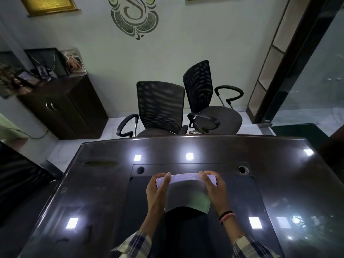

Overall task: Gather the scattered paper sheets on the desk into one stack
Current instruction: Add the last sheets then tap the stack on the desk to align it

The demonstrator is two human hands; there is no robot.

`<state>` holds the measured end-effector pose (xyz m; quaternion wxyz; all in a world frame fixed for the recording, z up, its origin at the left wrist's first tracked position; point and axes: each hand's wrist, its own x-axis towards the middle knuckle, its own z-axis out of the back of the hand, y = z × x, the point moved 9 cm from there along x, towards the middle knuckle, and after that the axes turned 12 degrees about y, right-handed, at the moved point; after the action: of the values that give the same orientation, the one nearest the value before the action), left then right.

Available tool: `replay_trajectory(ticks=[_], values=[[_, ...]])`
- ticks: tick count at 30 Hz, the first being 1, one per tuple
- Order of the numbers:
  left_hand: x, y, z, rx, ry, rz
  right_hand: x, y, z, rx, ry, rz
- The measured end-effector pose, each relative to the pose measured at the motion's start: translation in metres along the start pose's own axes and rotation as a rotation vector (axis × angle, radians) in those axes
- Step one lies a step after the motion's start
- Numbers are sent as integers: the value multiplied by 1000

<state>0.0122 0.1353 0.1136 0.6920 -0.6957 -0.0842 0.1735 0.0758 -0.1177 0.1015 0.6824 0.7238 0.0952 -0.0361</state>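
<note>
Head view: paper stack (186,178) gripped between both hands' curled fingers (166,180).

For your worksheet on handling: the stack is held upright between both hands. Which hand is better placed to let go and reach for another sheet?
Neither clearly. Left hand and right hand grip opposite ends of the stack alike, and no loose sheet shows on the desk.

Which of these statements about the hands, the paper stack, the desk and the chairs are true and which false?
1. Both hands hold the paper stack. True: left hand and right hand grip its ends.
2. The stack lies flat on the desk. False: it is held on edge.
3. Loose sheets lie scattered on the desk. False: none visible.
4. Two chairs stand beyond the desk. True.
</note>
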Motion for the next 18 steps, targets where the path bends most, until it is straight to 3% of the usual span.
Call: replay_trajectory(ticks=[18], values=[[6, -4, 1, 82, 54, 17, -8, 8, -3, -19, -72, 34]])
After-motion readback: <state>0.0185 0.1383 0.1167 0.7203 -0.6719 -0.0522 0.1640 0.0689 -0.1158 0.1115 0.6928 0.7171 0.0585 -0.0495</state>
